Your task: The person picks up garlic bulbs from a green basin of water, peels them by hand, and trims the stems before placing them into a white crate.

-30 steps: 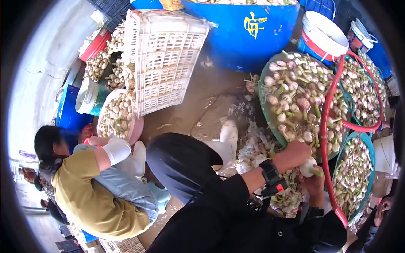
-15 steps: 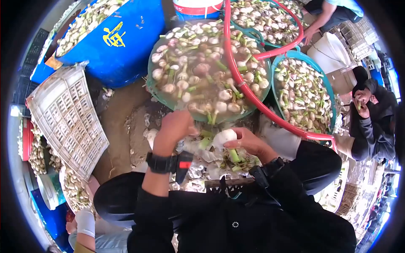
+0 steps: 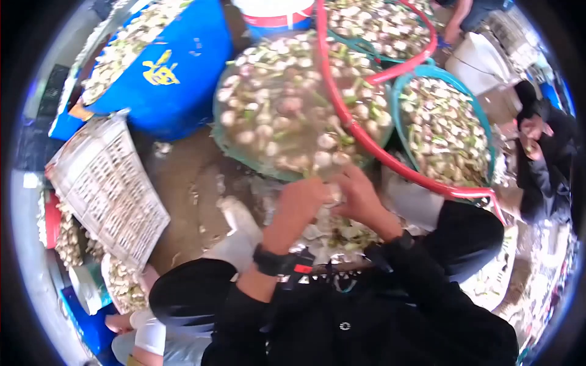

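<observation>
Garlic bulb (image 3: 334,194) shows as a small pale patch between the person's two hands, above the lap and just short of the near edge of a large green tub (image 3: 250,161). The right hand (image 3: 361,198) is the nearer one: its fingers curl over the bulb from the right, and its grip appears closed on it. The left hand (image 3: 302,204) comes in from the other side, its knuckles close by the bulb; its fingertips are blurred and hidden, so I cannot tell whether that grip is clenched, grasping or loose. The bulb lies to the right of the left hand and to the left of the right palm. Its long axis cannot be made out.

Below the hands lies a heap of peelings (image 3: 348,236). Beyond them, the green tub holds many bulbs in cloudy water, and a red hose (image 3: 339,113) curves across its right side. A teal tub (image 3: 482,116) full of garlic stands to the right of it. Farther out on the left are a blue tub (image 3: 189,85) with a yellow mark and a tilted white crate (image 3: 113,189). A co-worker in dark clothing (image 3: 552,155) sits at the far right.
</observation>
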`<state>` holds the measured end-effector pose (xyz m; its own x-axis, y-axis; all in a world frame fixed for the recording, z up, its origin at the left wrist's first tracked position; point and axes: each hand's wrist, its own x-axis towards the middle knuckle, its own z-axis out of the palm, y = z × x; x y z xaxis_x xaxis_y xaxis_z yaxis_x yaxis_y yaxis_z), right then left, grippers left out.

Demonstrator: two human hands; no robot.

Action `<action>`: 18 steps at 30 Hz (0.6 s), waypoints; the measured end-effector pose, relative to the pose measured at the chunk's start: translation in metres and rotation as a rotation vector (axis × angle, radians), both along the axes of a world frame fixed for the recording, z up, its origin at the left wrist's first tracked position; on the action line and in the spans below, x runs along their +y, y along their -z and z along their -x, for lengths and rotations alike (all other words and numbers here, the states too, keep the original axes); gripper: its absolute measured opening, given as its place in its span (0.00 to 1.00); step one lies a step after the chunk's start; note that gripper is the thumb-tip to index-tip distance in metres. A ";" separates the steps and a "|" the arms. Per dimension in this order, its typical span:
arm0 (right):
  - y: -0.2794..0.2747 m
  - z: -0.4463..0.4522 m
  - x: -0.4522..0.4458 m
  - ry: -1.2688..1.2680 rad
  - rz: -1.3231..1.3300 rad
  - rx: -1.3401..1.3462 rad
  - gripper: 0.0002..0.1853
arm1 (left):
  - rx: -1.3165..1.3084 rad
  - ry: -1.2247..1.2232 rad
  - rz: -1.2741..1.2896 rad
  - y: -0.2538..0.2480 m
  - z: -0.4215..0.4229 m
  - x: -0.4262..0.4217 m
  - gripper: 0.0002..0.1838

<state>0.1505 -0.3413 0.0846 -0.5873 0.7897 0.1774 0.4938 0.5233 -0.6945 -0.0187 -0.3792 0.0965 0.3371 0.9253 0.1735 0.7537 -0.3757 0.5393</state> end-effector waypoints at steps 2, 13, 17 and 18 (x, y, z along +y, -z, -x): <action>0.004 -0.007 0.001 -0.014 -0.066 -0.066 0.26 | 0.090 -0.033 0.031 0.004 -0.019 -0.002 0.03; -0.030 0.008 -0.004 -0.090 -0.107 0.153 0.29 | 0.044 -0.460 0.293 0.027 0.045 0.008 0.11; -0.051 -0.010 0.010 -0.008 -0.074 0.190 0.29 | 0.147 -0.332 0.471 0.013 0.070 0.015 0.08; -0.065 -0.021 0.018 0.087 -0.156 0.221 0.29 | 0.228 -0.333 0.533 0.007 0.076 0.021 0.07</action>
<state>0.1712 -0.3231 0.1498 -0.4525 0.7885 0.4165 0.3871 0.5944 -0.7049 -0.0946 -0.3582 0.0890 -0.0069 0.9259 -0.3777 0.9004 0.1701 0.4005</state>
